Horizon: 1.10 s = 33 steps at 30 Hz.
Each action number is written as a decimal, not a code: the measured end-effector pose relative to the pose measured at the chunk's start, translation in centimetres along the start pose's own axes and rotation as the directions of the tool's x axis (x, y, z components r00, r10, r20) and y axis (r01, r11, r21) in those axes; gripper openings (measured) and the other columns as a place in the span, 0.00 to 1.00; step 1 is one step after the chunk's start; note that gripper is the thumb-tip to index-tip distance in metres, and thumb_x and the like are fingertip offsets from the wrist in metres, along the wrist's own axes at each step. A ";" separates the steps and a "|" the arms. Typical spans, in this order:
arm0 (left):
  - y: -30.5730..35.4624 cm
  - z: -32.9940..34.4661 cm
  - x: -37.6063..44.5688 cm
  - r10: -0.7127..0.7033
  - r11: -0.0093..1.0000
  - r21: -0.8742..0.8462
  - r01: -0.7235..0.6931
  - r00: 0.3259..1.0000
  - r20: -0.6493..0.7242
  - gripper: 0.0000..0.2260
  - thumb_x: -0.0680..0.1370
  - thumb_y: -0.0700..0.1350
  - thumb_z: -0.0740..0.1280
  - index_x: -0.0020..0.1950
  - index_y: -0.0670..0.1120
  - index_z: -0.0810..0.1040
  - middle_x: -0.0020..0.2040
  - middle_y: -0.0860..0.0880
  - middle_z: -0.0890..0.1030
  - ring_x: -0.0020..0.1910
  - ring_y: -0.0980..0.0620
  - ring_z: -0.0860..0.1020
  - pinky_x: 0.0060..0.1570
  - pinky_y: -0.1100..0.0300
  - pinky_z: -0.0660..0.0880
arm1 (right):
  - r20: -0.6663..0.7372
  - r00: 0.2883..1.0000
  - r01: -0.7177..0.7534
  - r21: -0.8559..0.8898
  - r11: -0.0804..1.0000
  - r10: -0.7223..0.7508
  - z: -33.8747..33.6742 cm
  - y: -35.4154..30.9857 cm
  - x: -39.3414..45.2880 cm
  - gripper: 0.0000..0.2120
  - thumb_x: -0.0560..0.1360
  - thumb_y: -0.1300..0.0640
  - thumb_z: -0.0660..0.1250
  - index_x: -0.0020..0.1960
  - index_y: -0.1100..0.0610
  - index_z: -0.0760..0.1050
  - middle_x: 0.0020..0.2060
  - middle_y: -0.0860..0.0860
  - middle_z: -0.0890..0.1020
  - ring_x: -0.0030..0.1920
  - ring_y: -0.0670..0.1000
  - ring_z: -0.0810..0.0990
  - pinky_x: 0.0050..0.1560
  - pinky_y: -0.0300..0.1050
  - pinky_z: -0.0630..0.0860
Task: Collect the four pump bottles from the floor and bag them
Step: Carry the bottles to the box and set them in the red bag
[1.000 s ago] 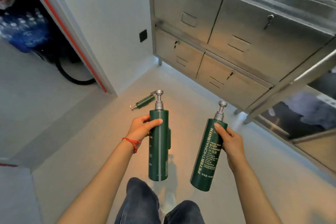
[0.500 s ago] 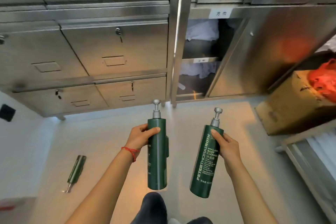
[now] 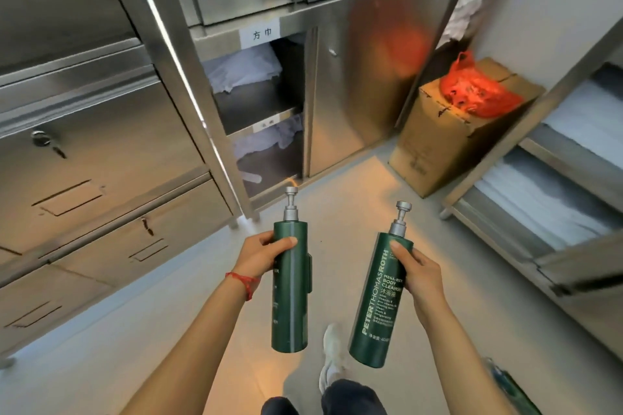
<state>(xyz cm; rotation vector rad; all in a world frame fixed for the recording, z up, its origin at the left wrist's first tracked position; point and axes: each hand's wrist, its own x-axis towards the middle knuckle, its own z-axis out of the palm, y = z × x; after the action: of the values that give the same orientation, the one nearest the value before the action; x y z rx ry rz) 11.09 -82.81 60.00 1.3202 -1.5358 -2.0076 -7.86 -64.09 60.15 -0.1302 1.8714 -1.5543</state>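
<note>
Bottles (image 3: 290, 293) (image 3: 379, 300) upright in closed left grip (image 3: 261, 256) and right grip (image 3: 419, 274); blurred, perhaps third bottle (image 3: 509, 384) cut off.

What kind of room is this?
Probably a hotel or spa linen storeroom: steel lockers, folded white towels on shelves, and a cardboard box on the floor.

Two dark green pump bottles (image 3: 290, 293) (image 3: 379, 300), silver pumps, white lettering on the right one. Red cord (image 3: 244, 283) worn at left wrist. Red bag (image 3: 472, 91) seen on brown carton (image 3: 438, 145). Steel-grey cabinets (image 3: 101, 145).
</note>
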 end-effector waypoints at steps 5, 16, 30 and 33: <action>4.1 4.7 7.2 0.032 0.998 0.045 -0.035 0.997 0.076 0.05 0.70 0.43 0.71 0.45 0.48 0.78 0.43 0.49 0.82 0.40 0.54 0.81 0.32 0.65 0.77 | -0.047 0.999 0.025 0.035 0.999 -0.024 -2.0 -3.5 6.4 0.08 0.67 0.50 0.72 0.41 0.54 0.81 0.33 0.48 0.85 0.32 0.46 0.81 0.34 0.40 0.75; 15.7 15.0 21.4 0.057 0.994 0.080 -0.072 0.984 0.171 0.06 0.70 0.40 0.71 0.47 0.43 0.79 0.41 0.44 0.82 0.39 0.48 0.81 0.36 0.58 0.79 | -0.108 0.989 0.110 0.051 0.993 -0.105 -5.5 -14.7 20.9 0.05 0.70 0.52 0.71 0.43 0.53 0.80 0.36 0.49 0.85 0.34 0.47 0.82 0.35 0.38 0.76; 29.6 28.2 44.9 0.080 0.947 0.237 -0.217 0.874 0.479 0.07 0.68 0.42 0.73 0.44 0.50 0.80 0.41 0.48 0.84 0.40 0.50 0.82 0.33 0.63 0.76 | -0.334 0.941 0.103 0.105 0.989 -0.063 -7.5 -24.2 41.2 0.13 0.67 0.47 0.71 0.46 0.54 0.81 0.39 0.50 0.86 0.40 0.49 0.84 0.41 0.43 0.77; 31.8 31.6 48.9 0.052 0.955 0.225 -0.194 0.855 0.517 0.06 0.68 0.41 0.73 0.42 0.50 0.81 0.37 0.51 0.85 0.36 0.53 0.83 0.31 0.64 0.76 | -0.388 0.920 0.112 0.146 0.983 -0.047 -8.8 -26.1 44.6 0.09 0.68 0.49 0.71 0.44 0.54 0.81 0.37 0.50 0.85 0.35 0.45 0.83 0.34 0.35 0.76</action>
<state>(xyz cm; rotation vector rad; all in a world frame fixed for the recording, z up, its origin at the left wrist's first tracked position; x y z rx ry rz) -49.36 -109.65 64.54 0.7621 -2.1309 -2.2335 -55.46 -85.76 64.44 0.1906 2.0373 -1.8923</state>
